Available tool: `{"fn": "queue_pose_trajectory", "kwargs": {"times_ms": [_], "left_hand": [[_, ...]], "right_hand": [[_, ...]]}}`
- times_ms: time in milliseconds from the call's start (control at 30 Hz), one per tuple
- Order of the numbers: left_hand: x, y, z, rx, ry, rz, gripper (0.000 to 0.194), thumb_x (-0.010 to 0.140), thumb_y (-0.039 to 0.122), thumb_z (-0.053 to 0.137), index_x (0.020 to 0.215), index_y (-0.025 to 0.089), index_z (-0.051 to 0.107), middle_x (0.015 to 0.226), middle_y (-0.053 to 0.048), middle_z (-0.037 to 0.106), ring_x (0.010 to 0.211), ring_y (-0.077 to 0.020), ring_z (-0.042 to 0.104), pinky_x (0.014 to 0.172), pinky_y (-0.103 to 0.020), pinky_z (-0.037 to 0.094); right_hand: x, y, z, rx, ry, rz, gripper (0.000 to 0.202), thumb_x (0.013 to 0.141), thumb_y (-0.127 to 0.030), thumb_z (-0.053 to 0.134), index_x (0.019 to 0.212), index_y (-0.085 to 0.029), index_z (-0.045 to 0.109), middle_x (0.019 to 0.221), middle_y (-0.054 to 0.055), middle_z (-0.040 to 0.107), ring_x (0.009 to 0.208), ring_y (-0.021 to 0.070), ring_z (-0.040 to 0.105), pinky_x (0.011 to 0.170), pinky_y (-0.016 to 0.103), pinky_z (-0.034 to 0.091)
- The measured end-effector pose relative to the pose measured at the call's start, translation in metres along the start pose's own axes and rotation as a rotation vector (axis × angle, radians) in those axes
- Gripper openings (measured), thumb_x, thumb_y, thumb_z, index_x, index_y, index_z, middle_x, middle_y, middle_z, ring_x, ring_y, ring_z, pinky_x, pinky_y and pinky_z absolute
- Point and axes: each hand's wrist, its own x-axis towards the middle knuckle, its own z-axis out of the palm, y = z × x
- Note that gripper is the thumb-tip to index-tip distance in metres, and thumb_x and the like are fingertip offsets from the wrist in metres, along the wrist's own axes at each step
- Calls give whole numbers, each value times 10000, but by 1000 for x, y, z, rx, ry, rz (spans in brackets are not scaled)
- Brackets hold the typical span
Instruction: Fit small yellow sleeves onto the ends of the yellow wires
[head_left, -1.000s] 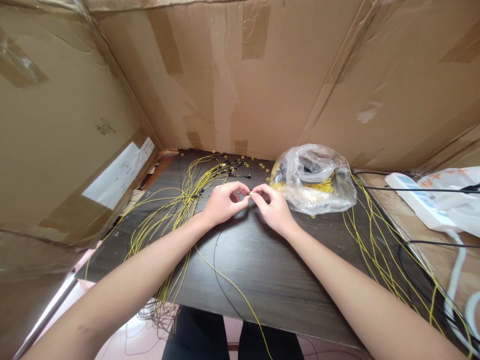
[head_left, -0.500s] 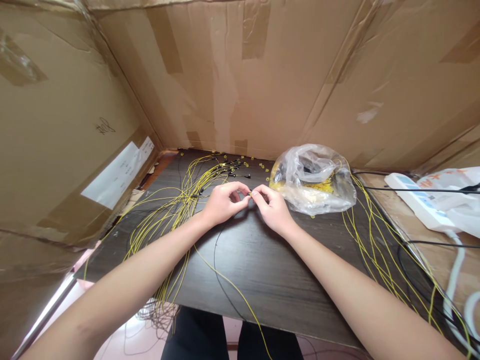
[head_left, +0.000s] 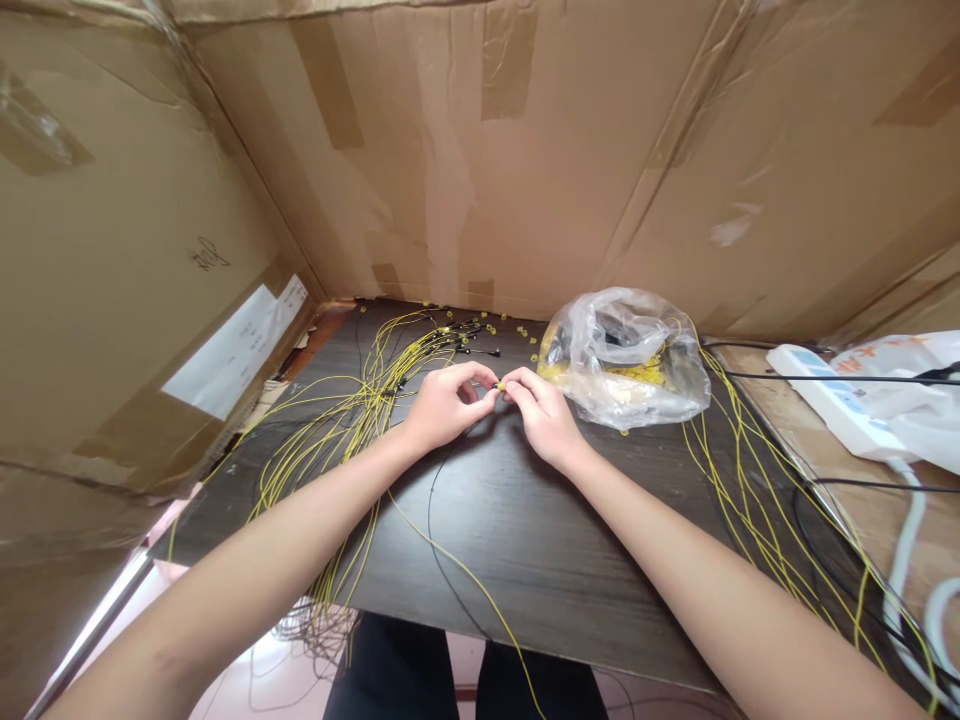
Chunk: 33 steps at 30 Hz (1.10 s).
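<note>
Over the middle of the dark table [head_left: 525,560], my left hand [head_left: 450,405] and my right hand [head_left: 544,415] meet at the fingertips. Between them shows a tiny yellow piece [head_left: 502,386] with a dark part at its left side. The left thumb and forefinger close on the dark part; the right ones pinch the yellow piece. Left of my hands lies a bundle of yellow wires [head_left: 367,400], with black ends [head_left: 480,351] fanned out behind my left hand. Small yellow pieces [head_left: 523,331] are scattered near the back edge.
A clear plastic bag [head_left: 630,400] with yellow items stands right of my hands. More yellow wires [head_left: 742,470] run down the right side, beside a white power strip [head_left: 836,400] and black cables. Cardboard walls [head_left: 450,180] enclose the back and left.
The small yellow piece between my fingertips shows more clearly now. My right fingers have shifted slightly around it; my left hand is nearly unmoved.
</note>
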Motion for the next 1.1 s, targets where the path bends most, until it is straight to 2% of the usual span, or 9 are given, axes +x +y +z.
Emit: {"fn": "queue_pose_trajectory", "kwargs": {"times_ms": [267,433,967,1100], "left_hand": [[1,0,-1,22,-14,-17,113,857,244,674,940,184,721,861,-6,764,625,-110,651,645,-233,525],[1,-1,-1,44,-6,-25,137,885,281,678,962,186,739,891,-23,782,652,-123,679,651,-238,554],[2,-6,-1,20,22,4,140,890,263,700,977,193,784,928,-41,795,710,-135,706,683,-240,579],[3,-6,1,-70,46,-39,166,887,281,707,1000,188,785,931,-51,782,757,-145,714,688,-243,584]], "right_hand": [[-1,-2,3,-29,30,-5,226,943,-391,514,873,-205,623,880,48,683,794,198,616,726,321,471],[-1,0,2,13,51,19,179,890,-369,586,917,-206,654,902,53,713,764,191,624,705,316,493],[0,2,2,28,64,47,252,880,-419,621,893,-186,715,878,67,746,705,183,622,655,311,497],[1,5,1,89,65,61,230,878,-395,587,906,-198,703,897,63,748,778,208,661,724,337,509]]}}
